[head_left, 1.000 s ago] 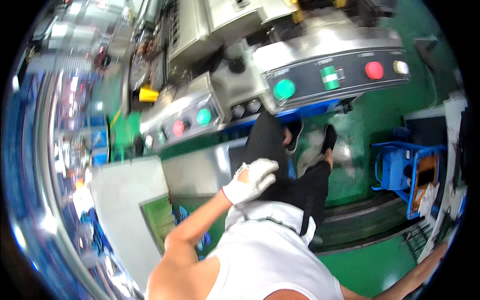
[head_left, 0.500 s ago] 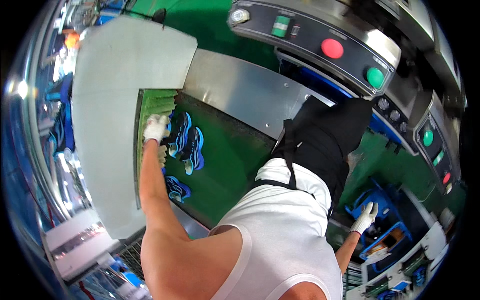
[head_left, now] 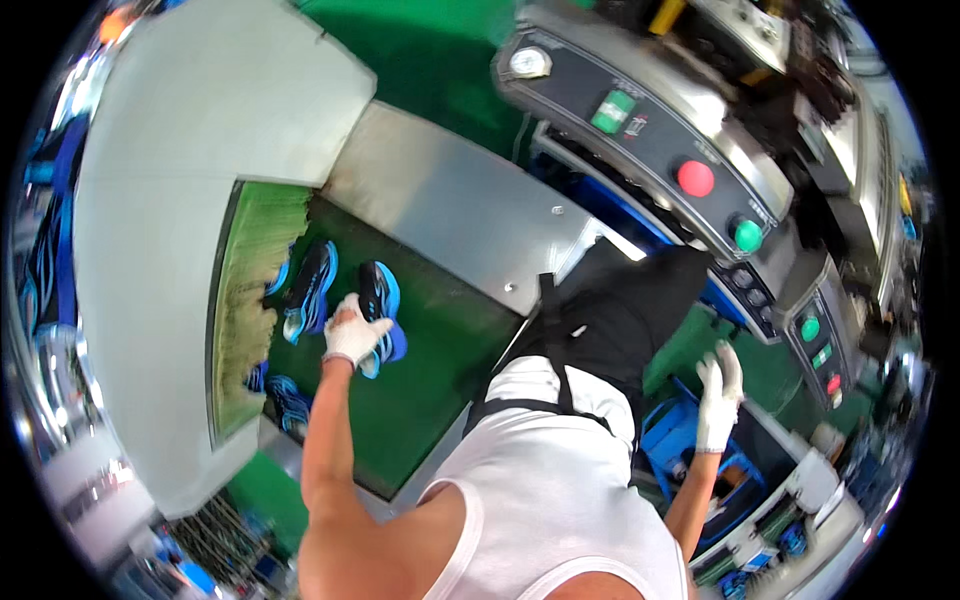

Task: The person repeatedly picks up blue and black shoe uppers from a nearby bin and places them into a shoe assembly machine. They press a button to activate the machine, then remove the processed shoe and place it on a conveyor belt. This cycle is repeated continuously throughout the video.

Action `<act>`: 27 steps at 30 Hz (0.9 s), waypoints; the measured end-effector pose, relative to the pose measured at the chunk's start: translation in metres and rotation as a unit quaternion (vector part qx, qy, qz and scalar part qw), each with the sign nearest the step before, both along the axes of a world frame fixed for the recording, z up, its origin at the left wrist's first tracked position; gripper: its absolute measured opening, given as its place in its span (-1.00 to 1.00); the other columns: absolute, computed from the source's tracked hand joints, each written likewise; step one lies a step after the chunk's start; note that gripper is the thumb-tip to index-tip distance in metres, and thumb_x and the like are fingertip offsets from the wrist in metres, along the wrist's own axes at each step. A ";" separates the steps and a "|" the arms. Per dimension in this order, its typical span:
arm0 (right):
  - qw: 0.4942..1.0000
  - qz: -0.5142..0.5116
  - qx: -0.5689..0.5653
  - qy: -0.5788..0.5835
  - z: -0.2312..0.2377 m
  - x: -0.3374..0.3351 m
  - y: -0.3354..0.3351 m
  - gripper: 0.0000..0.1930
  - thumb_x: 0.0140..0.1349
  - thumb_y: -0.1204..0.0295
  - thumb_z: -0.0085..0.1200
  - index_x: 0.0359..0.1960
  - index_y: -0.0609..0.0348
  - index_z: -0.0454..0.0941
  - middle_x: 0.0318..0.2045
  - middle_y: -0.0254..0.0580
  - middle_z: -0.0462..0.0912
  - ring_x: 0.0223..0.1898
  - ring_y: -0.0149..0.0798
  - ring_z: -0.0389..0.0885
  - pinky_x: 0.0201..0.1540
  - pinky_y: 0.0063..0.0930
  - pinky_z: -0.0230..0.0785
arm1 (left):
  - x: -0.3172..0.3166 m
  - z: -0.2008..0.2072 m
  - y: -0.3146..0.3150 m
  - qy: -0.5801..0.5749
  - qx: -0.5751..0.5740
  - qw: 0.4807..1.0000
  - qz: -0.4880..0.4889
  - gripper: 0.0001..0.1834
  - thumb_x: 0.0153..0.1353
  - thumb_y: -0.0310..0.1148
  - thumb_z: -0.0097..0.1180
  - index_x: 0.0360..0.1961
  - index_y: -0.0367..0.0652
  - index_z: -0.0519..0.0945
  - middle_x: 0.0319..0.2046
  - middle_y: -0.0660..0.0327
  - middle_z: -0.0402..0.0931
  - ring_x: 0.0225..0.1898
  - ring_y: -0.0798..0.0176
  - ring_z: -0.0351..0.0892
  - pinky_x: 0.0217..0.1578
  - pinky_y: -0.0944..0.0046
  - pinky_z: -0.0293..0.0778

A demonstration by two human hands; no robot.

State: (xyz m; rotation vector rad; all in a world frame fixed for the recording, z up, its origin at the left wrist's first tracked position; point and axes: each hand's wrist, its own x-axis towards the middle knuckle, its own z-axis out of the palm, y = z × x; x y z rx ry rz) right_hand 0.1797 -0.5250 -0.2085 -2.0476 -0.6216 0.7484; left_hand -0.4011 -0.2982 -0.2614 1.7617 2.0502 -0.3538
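My left hand [head_left: 353, 333], in a white glove, is at the right-hand black running shoe [head_left: 381, 287] with bright blue edging. The thumb reaches across that shoe and the fingers bend along its left side; how firm the hold is cannot be made out. Just left of it stands a matching shoe [head_left: 312, 285] on a green conveyor belt [head_left: 430, 380]. More blue-and-black shoes [head_left: 288, 402] show at the lower left, partly covered by the machine. My right hand [head_left: 719, 395], also gloved in white, is raised out to the right with fingers stretched and nothing in it.
A pale machine housing [head_left: 150, 220] with a green strip curtain [head_left: 250, 300] borders the belt at left. A metal plate [head_left: 430, 190] runs along its far edge. Control panels [head_left: 640, 130] with red and green buttons stand at right. Below my right hand is a blue frame [head_left: 672, 430].
My left hand has moved from the strip curtain rightward onto the right-hand shoe, which now lies farther from its mate. My right hand has come up, away from the blue frame. The view has shifted.
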 end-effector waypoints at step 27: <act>0.659 -0.221 0.411 0.590 0.026 -0.018 0.022 -0.27 0.43 -0.09 0.14 0.43 0.19 0.40 0.13 0.22 0.68 0.14 0.38 0.65 0.22 0.36 0.52 | 0.586 0.162 0.359 -0.197 0.301 0.849 -0.388 -0.19 0.42 0.03 0.17 0.51 -0.26 0.28 0.36 -0.26 0.42 0.40 -0.25 0.43 0.39 -0.06 0.34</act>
